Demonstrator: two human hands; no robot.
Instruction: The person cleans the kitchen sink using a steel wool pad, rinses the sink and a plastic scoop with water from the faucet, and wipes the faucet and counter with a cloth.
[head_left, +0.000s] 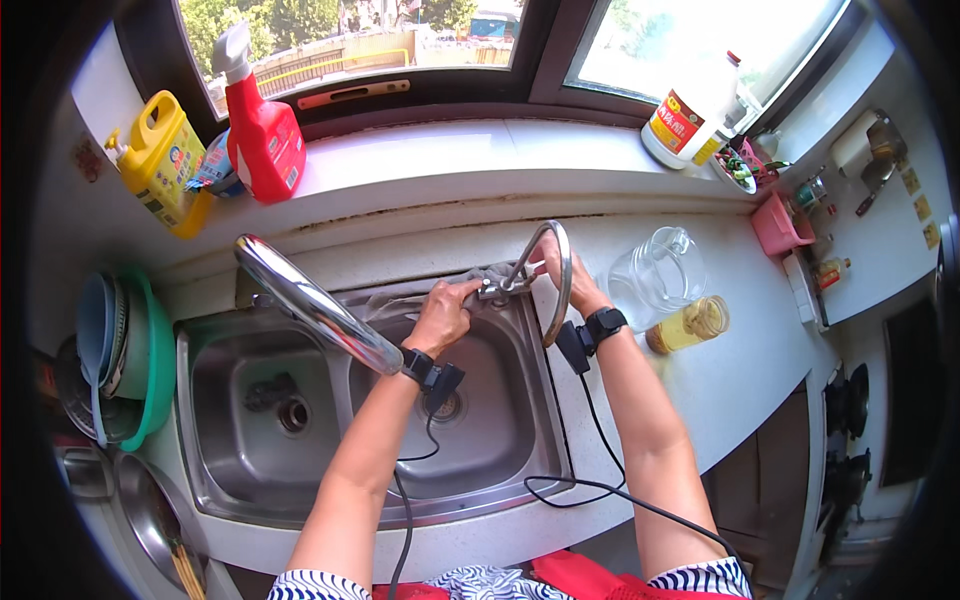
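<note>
A slim curved tap (562, 300) rises from the back rim of a steel double sink (247, 472). My left hand (444, 318) is at the left of its base, fingers curled, with the index fingertip at the metal tap body (496, 289). Around the back of that base lies a grey cloth (397, 301), bunched along the sink's rear ledge. On the tap's other side, my right hand (564, 271) reaches behind the thin spout, its fingers close to the cloth's right end and partly hidden. Whether either hand grips the cloth cannot be made out.
A thick chrome spout (315, 304) arches over my left wrist. Right of the sink stand a clear jug (652, 277) and a glass jar of yellow liquid (686, 326). Basins (154, 375) stack at left. Bottles (262, 142) line the windowsill. Black cables (592, 491) trail from both wrists.
</note>
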